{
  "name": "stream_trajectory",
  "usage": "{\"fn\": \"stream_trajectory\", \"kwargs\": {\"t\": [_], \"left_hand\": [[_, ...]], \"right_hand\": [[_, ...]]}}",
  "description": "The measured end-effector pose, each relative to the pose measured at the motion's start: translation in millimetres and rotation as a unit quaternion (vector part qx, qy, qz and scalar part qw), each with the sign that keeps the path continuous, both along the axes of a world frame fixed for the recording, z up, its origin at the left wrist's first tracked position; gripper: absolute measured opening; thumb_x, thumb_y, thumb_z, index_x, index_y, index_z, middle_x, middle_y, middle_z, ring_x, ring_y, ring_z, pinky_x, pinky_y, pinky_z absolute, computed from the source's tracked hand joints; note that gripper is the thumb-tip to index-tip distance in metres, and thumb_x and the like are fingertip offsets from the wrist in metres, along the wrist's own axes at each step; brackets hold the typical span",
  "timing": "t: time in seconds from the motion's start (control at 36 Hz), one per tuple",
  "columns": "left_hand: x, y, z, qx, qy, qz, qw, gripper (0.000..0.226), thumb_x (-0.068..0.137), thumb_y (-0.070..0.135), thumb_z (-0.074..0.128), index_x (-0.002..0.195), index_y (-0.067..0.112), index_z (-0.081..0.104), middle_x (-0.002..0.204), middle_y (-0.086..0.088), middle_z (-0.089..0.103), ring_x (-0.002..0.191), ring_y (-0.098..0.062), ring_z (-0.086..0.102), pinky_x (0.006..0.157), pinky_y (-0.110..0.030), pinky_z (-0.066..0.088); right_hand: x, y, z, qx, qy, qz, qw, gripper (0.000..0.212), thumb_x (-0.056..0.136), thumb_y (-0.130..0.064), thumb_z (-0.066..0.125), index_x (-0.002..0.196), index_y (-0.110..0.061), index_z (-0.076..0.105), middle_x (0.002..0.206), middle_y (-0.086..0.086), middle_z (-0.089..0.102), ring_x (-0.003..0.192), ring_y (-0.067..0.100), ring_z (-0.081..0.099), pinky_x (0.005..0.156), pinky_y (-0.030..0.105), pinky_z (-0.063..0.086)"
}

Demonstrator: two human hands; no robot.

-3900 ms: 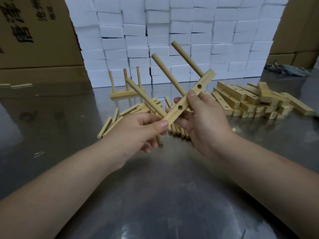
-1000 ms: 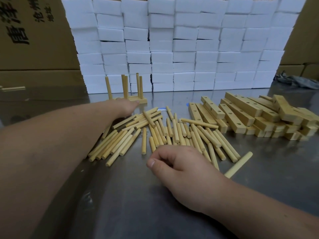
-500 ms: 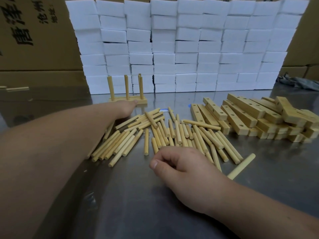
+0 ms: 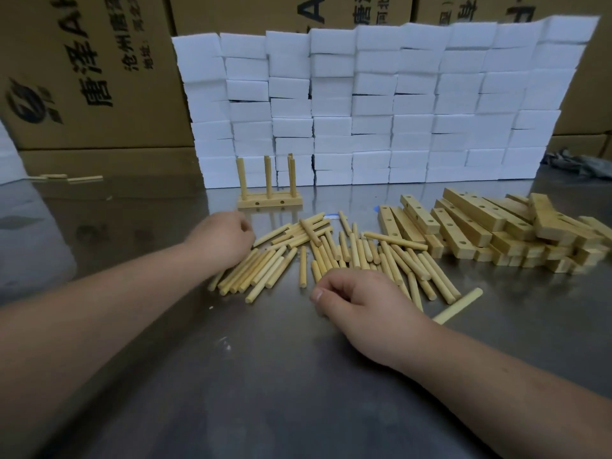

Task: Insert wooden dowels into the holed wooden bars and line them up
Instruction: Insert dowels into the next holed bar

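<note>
I had my left hand [image 4: 222, 238] curled knuckles-up at the far-left edge of the loose dowels [image 4: 331, 253]. The finished bar [image 4: 270, 199] stood just beyond its fingertips on the table [image 4: 265, 376], its dowels upright. I judged it sat out past the pile so that the line of finished pieces could form clear of the stock. Whether that hand's fingers enclosed anything I could not tell. My right hand [image 4: 351, 299] lay curled over the near ends of the dowels, thumb at its left side. It may have pinched a dowel underneath, but that was hidden. The holed bars [image 4: 480, 226] were heaped beyond it and to its right, handy for the next piece. One stray dowel [image 4: 458, 306] lay just right of its wrist.
</note>
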State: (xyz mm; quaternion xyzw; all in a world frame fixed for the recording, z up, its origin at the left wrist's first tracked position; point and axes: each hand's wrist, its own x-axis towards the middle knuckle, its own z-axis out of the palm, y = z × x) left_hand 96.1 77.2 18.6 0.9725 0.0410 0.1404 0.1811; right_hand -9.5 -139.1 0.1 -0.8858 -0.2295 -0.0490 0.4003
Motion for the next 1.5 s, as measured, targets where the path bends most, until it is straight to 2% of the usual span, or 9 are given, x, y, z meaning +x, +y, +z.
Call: {"fn": "stream_trajectory", "kwargs": {"t": [0.25, 0.47, 0.61, 0.67, 0.75, 0.83, 1.03, 1.33, 1.5], "left_hand": [[-37, -8, -3, 0.005, 0.116, 0.087, 0.989, 0.031, 0.083, 0.028, 0.052, 0.061, 0.009, 0.061, 0.052, -0.006, 0.059, 0.056, -0.023, 0.059, 0.050, -0.024, 0.038], [-42, -21, -11, -0.042, 0.083, 0.133, 0.987, 0.033, 0.091, 0.033, 0.050, 0.074, 0.007, 0.061, 0.066, -0.009, 0.059, 0.058, -0.022, 0.055, 0.048, -0.026, 0.034], [-53, -21, -3, -0.130, -0.042, 0.123, 0.983, 0.034, 0.097, 0.027, 0.037, 0.083, 0.008, 0.062, 0.078, -0.011, 0.059, 0.065, -0.024, 0.051, 0.054, -0.029, 0.033], [-63, -25, 2, -0.180, -0.105, 0.096, 0.973, 0.035, 0.099, 0.030, 0.032, 0.081, 0.013, 0.057, 0.073, -0.007, 0.054, 0.062, -0.021, 0.047, 0.054, -0.030, 0.035], [-83, -37, 7, -0.283, -0.173, 0.046, 0.942, 0.033, 0.099, 0.032, 0.030, 0.073, 0.028, 0.049, 0.071, -0.001, 0.051, 0.067, -0.021, 0.048, 0.063, -0.034, 0.041], [-101, -49, 2, -0.339, -0.196, -0.001, 0.920, 0.033, 0.098, 0.034, 0.031, 0.074, 0.025, 0.052, 0.065, 0.002, 0.051, 0.052, -0.013, 0.044, 0.051, -0.027, 0.035], [-108, -51, -7, -0.360, -0.137, -0.027, 0.923, 0.032, 0.096, 0.032, 0.035, 0.077, 0.021, 0.059, 0.060, 0.002, 0.037, 0.052, -0.014, 0.034, 0.053, -0.028, 0.027], [-98, -50, -8, -0.376, -0.107, -0.061, 0.918, 0.030, 0.089, 0.010, 0.039, 0.072, 0.023, 0.060, 0.058, 0.001, 0.043, 0.035, 0.001, 0.036, 0.033, -0.011, 0.026], [-104, -53, -9, -0.326, -0.108, -0.091, 0.935, 0.033, 0.095, 0.025, 0.042, 0.065, 0.030, 0.054, 0.058, 0.011, 0.046, 0.050, -0.005, 0.039, 0.049, -0.022, 0.029]], "right_hand": [[-3, 3, 1, 0.004, -0.026, -0.011, 1.000, 0.024, 0.091, -0.035, 0.049, 0.068, -0.032, 0.054, 0.071, -0.003, 0.061, 0.068, 0.011, 0.055, 0.070, 0.036, 0.050], [-5, 2, 3, 0.000, -0.042, -0.045, 0.998, 0.023, 0.091, -0.033, 0.048, 0.069, -0.032, 0.054, 0.072, 0.000, 0.063, 0.070, 0.017, 0.058, 0.070, 0.038, 0.052], [5, -14, 21, 0.007, -0.137, -0.190, 0.972, 0.020, 0.091, -0.029, 0.043, 0.087, -0.026, 0.063, 0.073, -0.009, 0.061, 0.068, 0.013, 0.057, 0.061, 0.030, 0.048], [17, -32, 31, -0.006, -0.164, -0.263, 0.951, 0.027, 0.090, -0.030, 0.041, 0.102, -0.024, 0.065, 0.091, -0.003, 0.061, 0.079, 0.016, 0.058, 0.063, 0.026, 0.043], [41, -66, 39, -0.096, -0.097, -0.379, 0.915, 0.044, 0.091, -0.034, 0.040, 0.132, -0.021, 0.050, 0.137, 0.006, 0.046, 0.121, 0.028, 0.045, 0.094, 0.041, 0.038], [54, -87, 37, -0.179, -0.016, -0.440, 0.880, 0.051, 0.090, -0.034, 0.038, 0.140, -0.025, 0.039, 0.147, 0.007, 0.035, 0.133, 0.030, 0.031, 0.106, 0.048, 0.028], [60, -101, 23, -0.228, 0.061, -0.484, 0.843, 0.038, 0.087, -0.021, 0.051, 0.125, -0.015, 0.053, 0.123, 0.015, 0.050, 0.117, 0.034, 0.043, 0.102, 0.049, 0.032], [69, -100, 17, -0.278, 0.015, -0.505, 0.817, 0.055, 0.084, -0.059, 0.048, 0.105, -0.011, 0.065, 0.116, 0.015, 0.052, 0.114, 0.033, 0.041, 0.089, 0.045, 0.037], [70, -103, 16, -0.261, -0.028, -0.522, 0.812, 0.032, 0.091, -0.033, 0.045, 0.096, -0.008, 0.065, 0.089, 0.012, 0.061, 0.089, 0.029, 0.052, 0.081, 0.039, 0.041]]}}
